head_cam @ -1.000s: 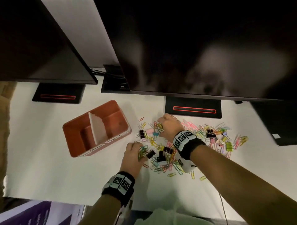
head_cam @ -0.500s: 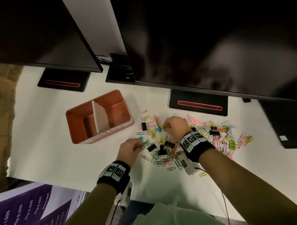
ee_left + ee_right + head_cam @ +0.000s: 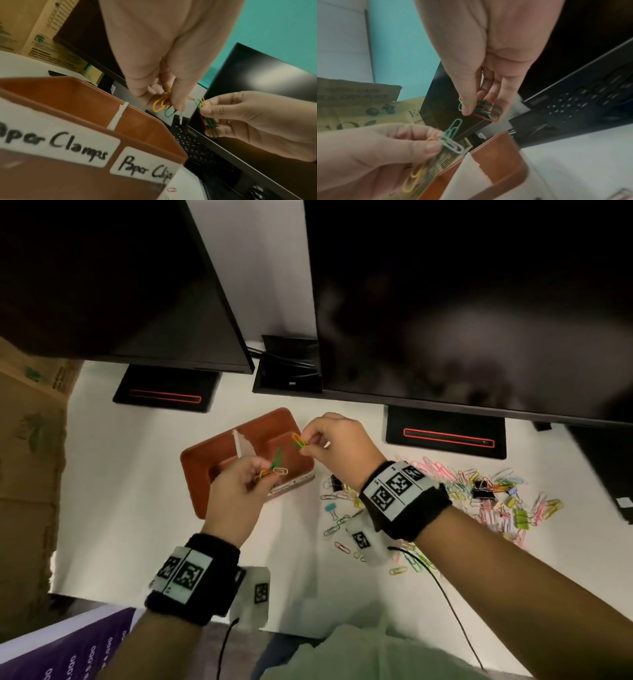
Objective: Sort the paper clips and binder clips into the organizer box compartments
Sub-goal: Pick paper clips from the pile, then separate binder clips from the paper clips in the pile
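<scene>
Evidently both hands are raised over the brown organizer box (image 3: 205,460) so their loads can drop into the right-hand compartment, labelled "Paper Clips" (image 3: 145,170). Left hand (image 3: 239,491), knuckles up, pinches a small bunch of paper clips (image 3: 275,467), yellow, green and white, above that compartment's near wall. Right hand (image 3: 339,443), wrist bent downward, pinches green and yellow clips (image 3: 298,441) over the far right corner. Loose paper clips and black binder clips (image 3: 483,489) remain scattered on the white surface (image 3: 137,508), right of the box.
</scene>
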Demonstrator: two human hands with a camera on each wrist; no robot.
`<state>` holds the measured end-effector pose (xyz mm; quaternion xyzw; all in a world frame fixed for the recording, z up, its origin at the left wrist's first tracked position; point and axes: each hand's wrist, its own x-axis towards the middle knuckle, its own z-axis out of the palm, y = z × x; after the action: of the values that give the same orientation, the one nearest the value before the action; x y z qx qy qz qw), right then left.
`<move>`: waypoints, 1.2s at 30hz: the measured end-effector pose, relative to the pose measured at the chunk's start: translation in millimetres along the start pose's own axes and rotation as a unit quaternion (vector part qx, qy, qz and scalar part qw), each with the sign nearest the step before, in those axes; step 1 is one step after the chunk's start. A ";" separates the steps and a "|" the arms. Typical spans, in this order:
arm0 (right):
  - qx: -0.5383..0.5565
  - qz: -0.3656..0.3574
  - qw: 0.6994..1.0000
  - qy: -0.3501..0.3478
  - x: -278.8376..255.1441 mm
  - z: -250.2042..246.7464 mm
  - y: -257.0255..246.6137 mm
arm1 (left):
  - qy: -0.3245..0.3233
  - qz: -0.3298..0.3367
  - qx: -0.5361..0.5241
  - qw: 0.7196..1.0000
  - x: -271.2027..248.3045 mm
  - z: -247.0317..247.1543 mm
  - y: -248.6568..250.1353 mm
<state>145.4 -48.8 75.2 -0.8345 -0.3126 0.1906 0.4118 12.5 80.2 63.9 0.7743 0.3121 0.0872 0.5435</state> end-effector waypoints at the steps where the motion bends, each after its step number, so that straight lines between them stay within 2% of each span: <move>1: 0.007 0.004 1.000 -0.003 9.7 10.2 -7.9 | 0.000 -0.010 0.013 1.000 9.7 -4.0 0.3; 4: -0.005 0.040 0.999 -0.034 29.4 33.2 -20.0 | -0.041 -0.041 0.093 0.994 27.6 -8.7 -0.7; 5: -0.007 0.052 0.998 -0.039 31.4 35.1 -18.7 | -0.060 -0.034 0.125 0.990 28.8 -8.4 -1.0; 7: 0.013 0.061 0.998 -0.014 26.5 29.4 -9.4 | -0.073 0.037 0.183 0.980 22.9 -8.4 1.4; 9: 0.024 0.074 0.996 0.045 13.9 16.2 10.3 | -0.080 0.124 0.175 0.973 10.5 -7.8 -1.2; 11: -0.010 0.110 0.991 0.075 0.1 1.1 37.1 | -0.130 0.152 0.151 0.968 -2.8 -1.3 -12.3; 14: -0.118 0.147 0.982 0.013 -9.1 -13.4 72.8 | -0.220 0.136 0.165 0.952 -11.0 21.2 -34.8; 18: -0.193 0.111 0.968 -0.119 4.8 -8.3 90.8 | -0.283 0.143 0.241 0.917 -4.4 60.4 -57.4; 23: -0.247 0.041 0.937 -0.242 27.5 16.2 100.6 | -0.234 0.124 0.265 0.927 5.2 92.3 -70.0; 28: -0.262 -0.022 0.929 -0.262 34.7 20.0 109.9 | -0.210 0.105 0.272 0.933 17.7 103.9 -74.5; 36: -0.193 0.058 0.952 -0.232 19.7 10.9 124.1 | -0.180 0.021 0.254 0.950 18.7 116.7 -67.7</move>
<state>198.8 -87.0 -32.5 -0.8474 -0.3817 0.3383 0.1476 56.3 13.7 -46.5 0.8959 0.2042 -0.1244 0.3745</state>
